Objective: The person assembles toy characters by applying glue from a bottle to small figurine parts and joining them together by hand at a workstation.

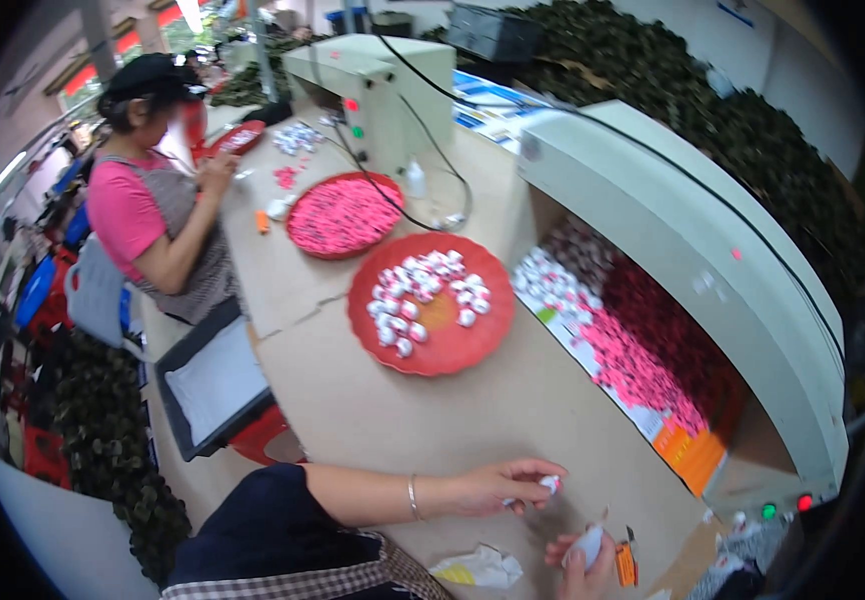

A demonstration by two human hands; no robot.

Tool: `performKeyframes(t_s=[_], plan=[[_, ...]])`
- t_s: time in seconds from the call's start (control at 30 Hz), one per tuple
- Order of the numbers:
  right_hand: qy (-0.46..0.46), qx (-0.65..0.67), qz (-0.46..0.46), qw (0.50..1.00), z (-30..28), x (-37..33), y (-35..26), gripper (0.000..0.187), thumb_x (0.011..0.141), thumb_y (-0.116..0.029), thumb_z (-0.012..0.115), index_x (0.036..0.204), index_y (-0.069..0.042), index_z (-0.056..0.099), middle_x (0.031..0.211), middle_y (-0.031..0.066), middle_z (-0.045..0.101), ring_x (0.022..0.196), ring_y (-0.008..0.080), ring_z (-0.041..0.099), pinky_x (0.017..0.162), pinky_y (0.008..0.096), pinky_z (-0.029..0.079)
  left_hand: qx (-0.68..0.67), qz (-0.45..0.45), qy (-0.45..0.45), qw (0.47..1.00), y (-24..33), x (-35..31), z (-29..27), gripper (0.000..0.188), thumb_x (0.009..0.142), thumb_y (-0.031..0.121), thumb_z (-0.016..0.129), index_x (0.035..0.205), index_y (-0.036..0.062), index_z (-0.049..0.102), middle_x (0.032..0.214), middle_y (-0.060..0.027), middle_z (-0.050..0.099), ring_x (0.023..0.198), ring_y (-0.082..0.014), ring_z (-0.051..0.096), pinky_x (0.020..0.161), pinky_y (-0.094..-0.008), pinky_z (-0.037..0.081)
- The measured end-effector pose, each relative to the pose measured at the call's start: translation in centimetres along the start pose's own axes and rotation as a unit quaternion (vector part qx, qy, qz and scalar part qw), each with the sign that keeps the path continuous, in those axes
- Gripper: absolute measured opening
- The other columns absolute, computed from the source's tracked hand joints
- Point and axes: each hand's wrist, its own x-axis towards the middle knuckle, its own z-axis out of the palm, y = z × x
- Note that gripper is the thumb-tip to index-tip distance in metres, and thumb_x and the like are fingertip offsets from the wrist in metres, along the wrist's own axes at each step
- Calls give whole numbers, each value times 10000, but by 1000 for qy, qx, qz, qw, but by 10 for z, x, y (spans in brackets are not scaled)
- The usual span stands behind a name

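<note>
My left hand (pixel 498 487) reaches over the table from the lower left, its fingers closed in a pinch. Between the fingertips is a small white-and-pink piece (pixel 551 484), partly covered by them. Lower and to the right, my right hand (pixel 598 575) is wrapped round a small white squeeze bottle (pixel 587 543), whose thin nozzle points up. Just right of that hand lies a small orange tool (pixel 628 565) with a dark end. A crumpled white plastic wrapper (pixel 480 567) is on the table below my left hand.
Beyond my hands stands a red plate (pixel 433 350) of white-and-pink pieces, with a red tray (pixel 345 212) of pink pieces behind it. On the right, an arched pale machine (pixel 683 210) has pink, white and dark red pieces under it. A co-worker (pixel 158 200) works at far left.
</note>
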Motion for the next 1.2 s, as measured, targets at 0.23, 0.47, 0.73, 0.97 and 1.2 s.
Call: performKeyframes(t_s=[0.23, 0.47, 0.73, 0.97, 1.2], plan=[[-89, 77, 4, 993, 8, 6, 15, 408, 800, -151, 535, 1124, 21, 357, 885, 148, 552, 695, 192, 572, 593, 293, 487, -46, -53, 56, 996, 4, -1, 1, 209, 847, 259, 458, 996, 121, 508, 829, 30, 519, 695, -42, 480, 525, -179, 358], [28, 105, 84, 991, -31, -62, 11, 325, 791, -63, 527, 1064, 38, 380, 879, 169, 568, 711, 216, 587, 629, 319, 498, 436, 40, 23, 899, 32, -47, 7, 224, 810, 189, 543, 992, 61, 527, 739, -41, 522, 623, -127, 521, 542, -250, 441], [53, 105, 84, 990, -28, -55, 9, 313, 810, 1, 483, 1103, 35, 377, 895, 157, 569, 744, 180, 588, 642, 276, 492, 715, 135, -34, 685, -22, -63, 23, 164, 749, 120, 610, 888, 42, 571, 823, -69, 508, 738, -171, 534, 601, -254, 436], [-102, 92, 137, 981, -27, -72, 5, 298, 806, -14, 501, 1089, 38, 423, 844, 150, 590, 657, 177, 596, 601, 271, 497, 390, 39, 119, 912, -10, -46, 20, 189, 792, 148, 571, 940, 31, 575, 924, -69, 560, 771, -126, 538, 662, -231, 428], [-71, 44, 189, 978, -25, -67, 14, 313, 804, -43, 541, 1084, 47, 436, 818, 105, 611, 676, 144, 608, 606, 244, 503, 197, -77, 91, 973, 5, -47, 30, 202, 823, 139, 540, 976, 8, 561, 889, -6, 533, 757, -82, 502, 647, -218, 409]])
